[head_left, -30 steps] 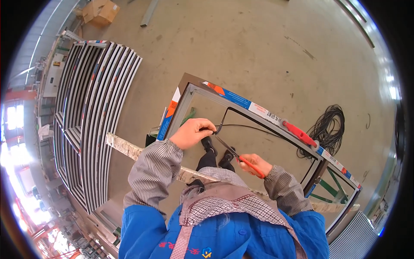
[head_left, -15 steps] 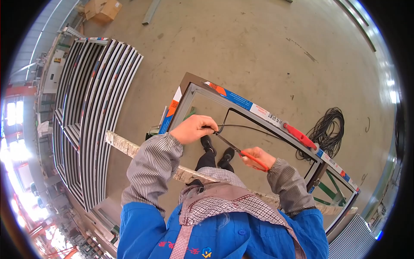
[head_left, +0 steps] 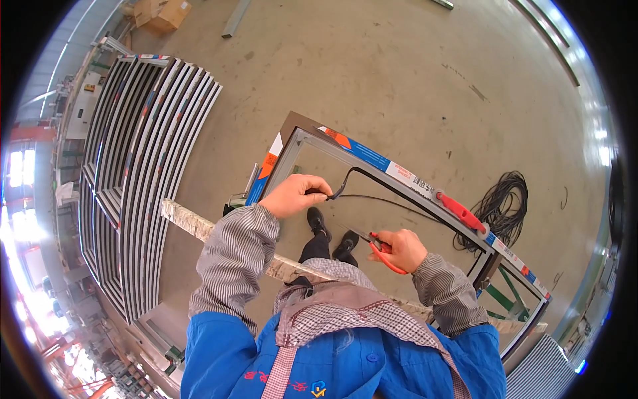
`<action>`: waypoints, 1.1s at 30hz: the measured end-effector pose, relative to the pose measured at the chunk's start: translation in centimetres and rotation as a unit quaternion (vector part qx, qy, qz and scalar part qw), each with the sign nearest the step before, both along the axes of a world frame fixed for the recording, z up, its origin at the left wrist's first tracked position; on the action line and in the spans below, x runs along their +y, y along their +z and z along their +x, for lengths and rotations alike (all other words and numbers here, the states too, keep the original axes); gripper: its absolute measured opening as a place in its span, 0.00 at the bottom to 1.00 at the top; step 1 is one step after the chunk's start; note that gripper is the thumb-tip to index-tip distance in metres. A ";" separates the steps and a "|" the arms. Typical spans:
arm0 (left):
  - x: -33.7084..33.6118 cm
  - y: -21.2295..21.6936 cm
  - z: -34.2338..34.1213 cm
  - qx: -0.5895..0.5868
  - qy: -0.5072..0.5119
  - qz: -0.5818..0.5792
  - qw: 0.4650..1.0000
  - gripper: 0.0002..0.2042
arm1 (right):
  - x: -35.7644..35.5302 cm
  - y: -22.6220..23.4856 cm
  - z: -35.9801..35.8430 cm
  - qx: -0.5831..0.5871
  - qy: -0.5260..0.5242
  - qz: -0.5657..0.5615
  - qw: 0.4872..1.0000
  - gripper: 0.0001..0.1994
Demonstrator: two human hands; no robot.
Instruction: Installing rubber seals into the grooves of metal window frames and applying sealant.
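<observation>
Between the fingers of my left hand [head_left: 297, 195] is the end of a black rubber strip [head_left: 344, 181], which curves up to the inner edge of a metal window frame [head_left: 392, 174]. My right hand [head_left: 401, 250] grips red-handled scissors [head_left: 382, 253] to the right of that strip, apart from it. Their blades point up and left and look slightly parted. The frame lies across supports in front of me, with printed tape along its outer side. A red-handled tool [head_left: 461, 211] rests on the frame's far rail. From the frame the strip trails on toward a black coil.
The loose black coil [head_left: 503, 209] lies on the floor beyond the frame's right part. At the left stands a stack of similar frames [head_left: 143, 179]. A worn support bar [head_left: 189, 220] crosses below my arms. A cardboard box [head_left: 161, 14] sits far left.
My right hand has drawn the scissors away from the strip, down and to the right, and their blades have parted. My left hand still pinches the strip, nearly in place.
</observation>
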State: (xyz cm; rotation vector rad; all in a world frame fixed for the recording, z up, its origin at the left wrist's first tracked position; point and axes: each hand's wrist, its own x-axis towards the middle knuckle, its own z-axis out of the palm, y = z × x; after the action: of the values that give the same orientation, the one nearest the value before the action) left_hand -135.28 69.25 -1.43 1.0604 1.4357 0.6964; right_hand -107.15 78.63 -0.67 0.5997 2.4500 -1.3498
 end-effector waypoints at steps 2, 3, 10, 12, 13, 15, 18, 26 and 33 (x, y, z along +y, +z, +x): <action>-0.4 0.2 1.0 0.018 0.013 0.000 1.000 0.09 | -0.6 -0.9 0.6 0.105 -0.096 0.042 0.989 0.16; -0.5 0.3 2.4 0.261 0.082 0.131 0.953 0.11 | -0.9 -0.9 0.6 0.104 -0.097 0.044 0.989 0.16; -0.9 -3.2 13.7 -0.468 0.444 -0.030 0.764 0.10 | -3.6 0.3 -0.9 0.078 -0.124 0.039 0.988 0.20; -0.6 -4.9 12.1 -0.428 0.480 -0.018 0.766 0.09 | -1.8 0.9 1.2 0.109 -0.079 0.172 0.976 0.27; -0.2 -6.1 10.9 -0.385 0.515 -0.010 0.766 0.08 | -0.4 1.5 2.8 0.093 -0.140 0.283 0.944 0.31; 1.2 -10.4 7.8 -0.205 0.585 0.008 0.784 0.09 | 2.5 2.6 5.7 0.033 -0.212 0.423 0.880 0.39; 2.7 -14.3 5.1 -0.145 0.527 0.000 0.838 0.22 | 5.5 -0.5 10.7 -0.018 -0.234 0.458 0.857 0.37; -2.0 -19.7 4.1 -0.175 0.206 -0.062 0.961 0.35 | 6.6 -1.7 13.2 0.005 -0.165 0.410 0.897 0.21; -8.2 -10.7 3.9 -0.162 0.116 -0.132 0.971 0.34 | 4.5 1.5 7.4 0.033 -0.279 0.312 0.908 0.17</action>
State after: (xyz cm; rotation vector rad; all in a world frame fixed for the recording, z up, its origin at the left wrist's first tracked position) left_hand -131.37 61.06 -12.16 0.5478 1.3305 0.7799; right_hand -99.78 83.15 0.81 1.5163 2.8887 -0.6882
